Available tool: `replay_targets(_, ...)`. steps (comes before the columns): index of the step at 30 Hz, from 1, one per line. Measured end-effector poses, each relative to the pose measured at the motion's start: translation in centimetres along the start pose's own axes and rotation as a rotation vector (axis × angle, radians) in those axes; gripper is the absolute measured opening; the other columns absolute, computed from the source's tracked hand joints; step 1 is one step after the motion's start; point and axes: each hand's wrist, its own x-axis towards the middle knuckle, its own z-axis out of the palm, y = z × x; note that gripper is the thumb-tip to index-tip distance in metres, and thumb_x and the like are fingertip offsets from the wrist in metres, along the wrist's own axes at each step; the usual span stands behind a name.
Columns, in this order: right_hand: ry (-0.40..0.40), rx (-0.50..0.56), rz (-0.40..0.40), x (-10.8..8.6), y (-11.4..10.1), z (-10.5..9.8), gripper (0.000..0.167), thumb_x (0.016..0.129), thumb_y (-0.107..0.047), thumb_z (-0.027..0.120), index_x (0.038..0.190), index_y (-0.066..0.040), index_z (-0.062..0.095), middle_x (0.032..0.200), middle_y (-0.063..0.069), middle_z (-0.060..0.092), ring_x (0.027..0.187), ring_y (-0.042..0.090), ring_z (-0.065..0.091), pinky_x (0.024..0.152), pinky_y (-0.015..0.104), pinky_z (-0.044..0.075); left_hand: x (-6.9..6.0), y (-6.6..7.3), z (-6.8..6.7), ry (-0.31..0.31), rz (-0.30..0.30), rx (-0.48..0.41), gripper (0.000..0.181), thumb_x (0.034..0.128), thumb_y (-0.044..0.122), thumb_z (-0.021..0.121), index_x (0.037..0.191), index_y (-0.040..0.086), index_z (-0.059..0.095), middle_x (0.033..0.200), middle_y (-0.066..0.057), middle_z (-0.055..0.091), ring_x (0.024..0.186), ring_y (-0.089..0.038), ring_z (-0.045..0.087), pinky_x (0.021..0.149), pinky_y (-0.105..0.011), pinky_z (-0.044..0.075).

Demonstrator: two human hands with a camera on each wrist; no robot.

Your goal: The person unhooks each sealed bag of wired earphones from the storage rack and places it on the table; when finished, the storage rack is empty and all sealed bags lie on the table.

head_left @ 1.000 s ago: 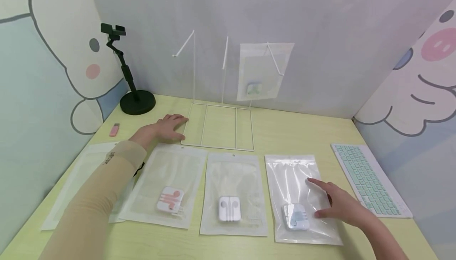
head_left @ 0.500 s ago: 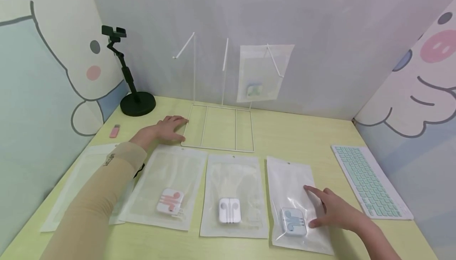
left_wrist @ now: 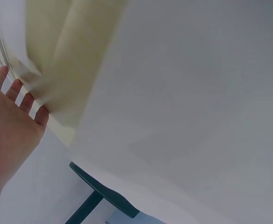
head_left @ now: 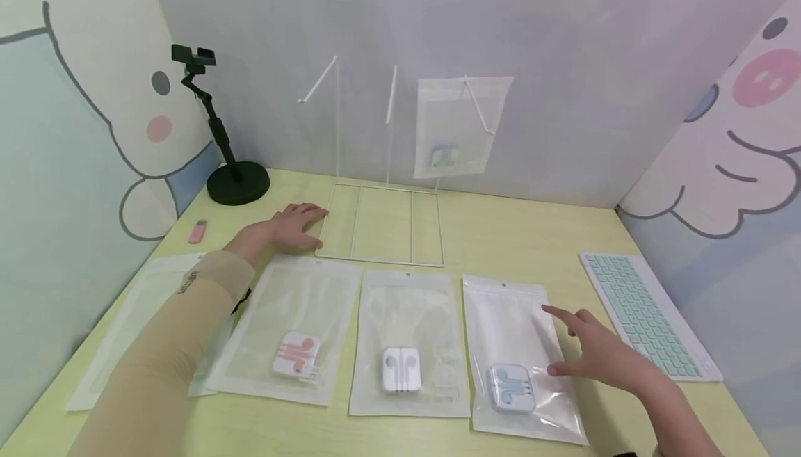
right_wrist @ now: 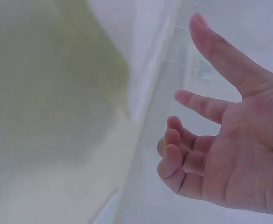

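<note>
In the head view my left hand (head_left: 289, 225) rests at the left side of the white wire rack (head_left: 380, 261), fingertips and thumb touching its base. The left wrist view shows those fingers loosely extended. My right hand (head_left: 594, 349) is at the right side of a clear zip bag (head_left: 510, 325) holding boxed blue earphones (head_left: 511, 387). Its thumb and index finger are spread apart, while the other fingers curl inward around nothing, as the right wrist view shows. Whether the thumb touches the bag I cannot tell. Another bag (head_left: 459, 119) hangs on the rack's right hook.
Left of the blue earphones lie bags with white earphones (head_left: 402, 369) and pink earphones (head_left: 297, 354). A further bag (head_left: 125, 332) is partly under my left forearm. A keyboard (head_left: 651, 318) lies right, a black phone stand (head_left: 238, 182) back left, near a pink USB stick (head_left: 197, 231).
The rightmost bag has shifted slightly left and turned, and the hole at its top now shows. My right hand moved down with it, then back up, fingers spread. The left hand stays in place.
</note>
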Motion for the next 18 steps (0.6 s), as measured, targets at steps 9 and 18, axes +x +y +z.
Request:
replay_targets(9,0.167,-0.022,-0.087,1.9,-2.5,-4.5,0.094,0.070,-0.044,0.080,0.146,-0.013,0.033,0.107,0.016,0.045,0.078,0.019,0.044,0.055,0.025,0.038,-0.1,0.0,0.1,0.001,0.000,0.013,0.077,0.0888,0.040,0.062,0.149,0.009,0.026,0.151,-0.020,0.020,0.135,-0.050,0.017,0.097,-0.074,0.017)
replay_targets(18,0.374,0.073,-0.244,5.8,-4.0,-7.2,0.071,0.078,-0.026,0.078,0.139,-0.011,0.044,0.114,0.012,0.049,0.082,0.018,0.048,0.061,0.020,0.042,-0.2,0.2,0.0,0.004,0.007,0.011,0.076,0.0889,0.041,0.062,0.149,0.008,0.027,0.151,-0.021,0.020,0.134,-0.049,0.018,0.097,-0.074,0.018)
